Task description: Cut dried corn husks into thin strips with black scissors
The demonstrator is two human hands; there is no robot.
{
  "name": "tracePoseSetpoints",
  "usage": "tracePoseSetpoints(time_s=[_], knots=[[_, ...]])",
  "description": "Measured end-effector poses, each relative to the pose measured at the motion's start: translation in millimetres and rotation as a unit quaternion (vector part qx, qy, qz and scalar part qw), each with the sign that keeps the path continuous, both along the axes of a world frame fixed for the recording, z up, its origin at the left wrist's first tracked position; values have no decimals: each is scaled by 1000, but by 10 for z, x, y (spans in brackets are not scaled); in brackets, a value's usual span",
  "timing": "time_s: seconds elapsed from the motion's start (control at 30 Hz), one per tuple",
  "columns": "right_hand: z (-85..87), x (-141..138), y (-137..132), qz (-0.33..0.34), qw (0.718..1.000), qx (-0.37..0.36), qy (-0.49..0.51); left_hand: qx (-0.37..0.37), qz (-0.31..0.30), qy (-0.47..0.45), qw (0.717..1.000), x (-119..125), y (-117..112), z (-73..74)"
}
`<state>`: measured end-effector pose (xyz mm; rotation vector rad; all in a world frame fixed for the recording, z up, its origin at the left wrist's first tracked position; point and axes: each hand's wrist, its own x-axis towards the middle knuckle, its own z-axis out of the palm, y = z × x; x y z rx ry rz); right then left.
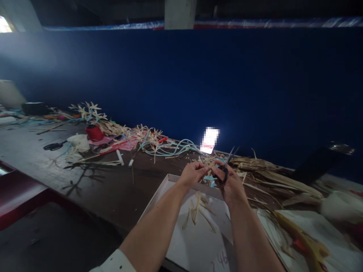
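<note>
Above the far edge of a white shallow box (185, 245), both hands meet, fingertips almost touching. My left hand (192, 174) is closed in a pinch; what sits between its fingertips is too small to make out. Dark-handled scissors (226, 174) are in my right hand (233, 187), their blades pointing up and away. The right thumb and forefinger reach toward the left fingertips. Inside the box lie several narrow pale husk-like strips (198, 210), below the hands. Small pale scraps (195, 157) and light-blue bits (210, 178) are scattered behind and beneath the fingers.
A bright phone-like screen (209, 141) leans against the blue partition (181, 83). Dry husks (272, 172) lie right. To the left are husk flowers (146, 134), light-blue cords (176, 148), a red thread spool (94, 132) and another pair of scissors (54, 145).
</note>
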<state>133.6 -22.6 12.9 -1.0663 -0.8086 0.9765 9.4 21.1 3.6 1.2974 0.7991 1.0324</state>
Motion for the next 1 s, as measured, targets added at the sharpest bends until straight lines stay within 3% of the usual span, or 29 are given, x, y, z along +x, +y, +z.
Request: tracePoseSetpoints(time_s=[0.3,0.63,1.0], knots=[[-42,9,32,-5,1000,8,6,32,-43,14,998,5,-35,-21],[-8,7,17,63,994,4,90,39,-54,8,998,-2,-54,13],[-27,6,28,17,998,-3,64,5,-73,23,997,-10,-35,-14]])
